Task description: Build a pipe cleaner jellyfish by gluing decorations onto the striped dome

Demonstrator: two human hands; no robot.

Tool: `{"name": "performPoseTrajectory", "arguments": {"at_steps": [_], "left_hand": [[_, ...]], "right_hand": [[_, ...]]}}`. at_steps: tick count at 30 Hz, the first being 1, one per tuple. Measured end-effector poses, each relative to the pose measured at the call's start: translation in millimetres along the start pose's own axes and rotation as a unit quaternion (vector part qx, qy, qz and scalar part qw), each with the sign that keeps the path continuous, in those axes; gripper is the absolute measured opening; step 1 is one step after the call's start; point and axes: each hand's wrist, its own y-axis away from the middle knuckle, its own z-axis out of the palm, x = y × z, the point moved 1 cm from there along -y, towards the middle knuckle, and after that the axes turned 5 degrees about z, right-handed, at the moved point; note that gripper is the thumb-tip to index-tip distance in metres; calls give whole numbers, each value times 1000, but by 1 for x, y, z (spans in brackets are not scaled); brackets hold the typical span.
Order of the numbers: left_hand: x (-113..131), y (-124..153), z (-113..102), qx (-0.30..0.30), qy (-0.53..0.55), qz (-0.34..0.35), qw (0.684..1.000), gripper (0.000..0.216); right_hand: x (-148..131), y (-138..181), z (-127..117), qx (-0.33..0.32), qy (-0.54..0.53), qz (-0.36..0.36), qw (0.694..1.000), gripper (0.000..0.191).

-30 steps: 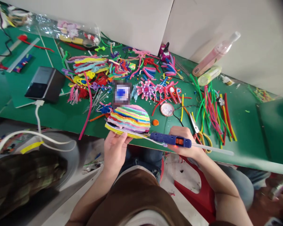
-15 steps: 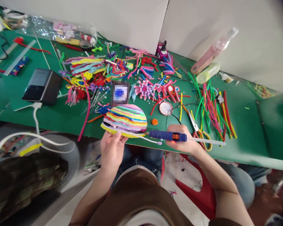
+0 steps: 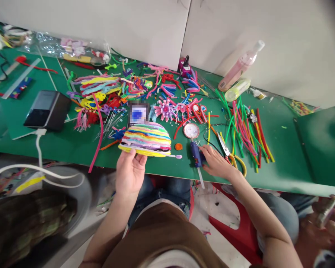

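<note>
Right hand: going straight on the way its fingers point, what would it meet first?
Most likely the blue glue gun, just ahead of the right hand; whether they touch is unclear.

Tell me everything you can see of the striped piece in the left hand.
The striped piece is dome-shaped, with fuzzy-looking rows in pink, green, yellow, blue and orange above a yellow lower edge. A pale strand with a lilac end sticks out at its lower right. The left hand grips its lower left edge, by the table's near side.
</note>
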Motion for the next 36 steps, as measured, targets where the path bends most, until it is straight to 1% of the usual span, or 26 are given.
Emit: {"name": "performPoseTrajectory", "arguments": {"at_steps": [2,4,5,6,8,9,10,12,13,15,18,20,24,26,29,32,34,36], "left_hand": [[-6,4,4,-12,-2,-3,1000,32],[-12,8,6,-20,-1,-14,1000,34],[-15,10,7,-23,0,-21,1000,34],[-17,12,8,-26,-1,-27,999,33],[-20,15,9,-35,0,-39,999,32],[-21,17,9,-41,1,-44,998,31],[-21,18,9,-45,4,-48,998,31],[-22,20,9,-47,13,-56,997,29],[-22,20,8,-43,18,-59,997,28],[-22,20,7,-33,29,-66,997,29],[-21,19,5,-33,33,-76,996,31],[-20,19,5,-47,34,-83,995,31],[-18,20,5,-55,60,-92,992,29],[-18,20,4,-44,62,-91,993,29],[-17,17,2,-26,45,-81,995,29],[-17,15,0,-12,32,-68,997,31],[-16,15,-1,-7,30,-64,997,33],[-15,14,-2,-2,29,-65,997,32]], "right_hand": [[-9,2,-9,17,-4,25,1000,70],[-22,3,-21,56,-27,32,998,67],[-30,3,-27,79,-64,15,995,67],[-38,2,-32,100,-119,-18,988,69],[-55,-1,-41,148,-236,-94,956,70],[-62,-3,-44,173,-277,-125,937,65],[-69,-5,-47,198,-301,-150,921,54],[-79,-9,-53,243,-311,-186,900,32],[-84,-11,-56,262,-308,-201,892,25],[-91,-14,-63,287,-309,-231,877,20],[-100,-19,-74,287,-325,-248,866,14],[-106,-22,-80,288,-345,-227,864,14],[-115,-30,-84,324,-394,-129,850,10],[-117,-33,-81,322,-395,-67,858,11],[-114,-36,-73,323,-350,14,879,15],[-110,-35,-61,340,-307,37,888,17],[-109,-31,-53,336,-314,37,887,18],[-111,-26,-46,313,-345,39,884,19]]}}
